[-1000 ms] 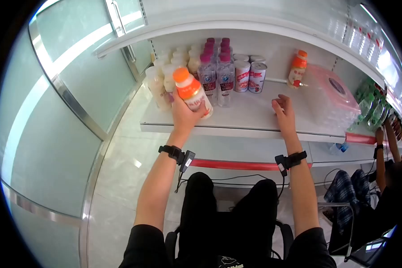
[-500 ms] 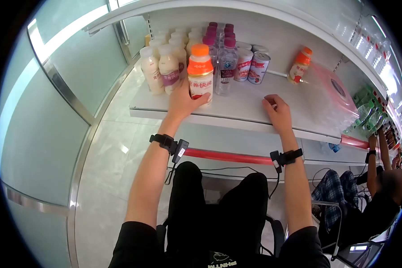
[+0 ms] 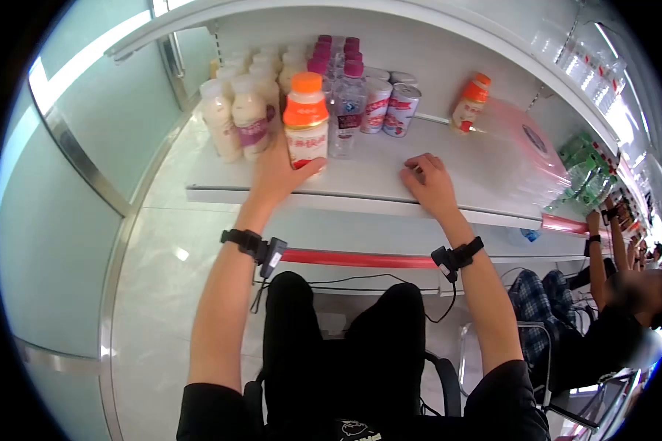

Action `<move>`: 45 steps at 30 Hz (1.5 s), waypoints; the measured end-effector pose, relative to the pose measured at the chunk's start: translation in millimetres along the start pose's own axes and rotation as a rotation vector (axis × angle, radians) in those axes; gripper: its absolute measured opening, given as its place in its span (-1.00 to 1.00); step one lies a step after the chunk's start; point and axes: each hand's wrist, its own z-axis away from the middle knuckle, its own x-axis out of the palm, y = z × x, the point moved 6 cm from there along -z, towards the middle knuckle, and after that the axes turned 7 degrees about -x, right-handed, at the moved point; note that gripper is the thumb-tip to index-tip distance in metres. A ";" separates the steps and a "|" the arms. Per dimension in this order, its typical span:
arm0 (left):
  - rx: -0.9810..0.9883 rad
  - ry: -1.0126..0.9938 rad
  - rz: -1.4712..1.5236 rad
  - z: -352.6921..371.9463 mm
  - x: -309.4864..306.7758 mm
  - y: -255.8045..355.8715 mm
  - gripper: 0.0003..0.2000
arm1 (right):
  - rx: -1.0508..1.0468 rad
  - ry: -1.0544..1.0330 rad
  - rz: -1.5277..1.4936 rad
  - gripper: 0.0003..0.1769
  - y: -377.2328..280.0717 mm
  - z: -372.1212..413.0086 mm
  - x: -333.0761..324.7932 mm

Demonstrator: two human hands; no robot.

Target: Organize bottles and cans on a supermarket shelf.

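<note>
My left hand is wrapped round the lower part of a drink bottle with an orange cap and a pale label. The bottle is upright at the front of the shelf; whether its base touches the shelf is hard to tell. Just behind and left of it are cream-coloured milk drink bottles, and to its right a clear bottle with a purple cap. My right hand rests near the shelf's front edge, holding nothing. Its fingers are loosely curled, with a gap between thumb and fingers.
Pink-and-white cans stand behind the white shelf front. Farther right are another orange-capped bottle, a clear plastic package with pink edges and green bottles. A seated person reaches toward the shelving at right.
The whole view has shifted, so the shelf and both hands appear farther left. My left hand keeps its hold on the bottle. My right hand stays at about the same place on the shelf.
</note>
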 end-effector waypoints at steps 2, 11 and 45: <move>0.003 0.022 0.065 -1.3 -4.7 2.1 -0.30 | 0.156 -0.083 -0.148 -0.69 13.2 -6.6 -8.0; 0.018 0.057 0.060 -5.0 -6.1 -5.6 -0.28 | 0.460 0.375 0.367 -0.11 155.6 -78.9 -83.8; 0.081 0.165 -0.036 -3.0 -13.1 2.2 -0.40 | -0.121 -0.075 0.249 -0.43 -63.6 -64.2 -39.9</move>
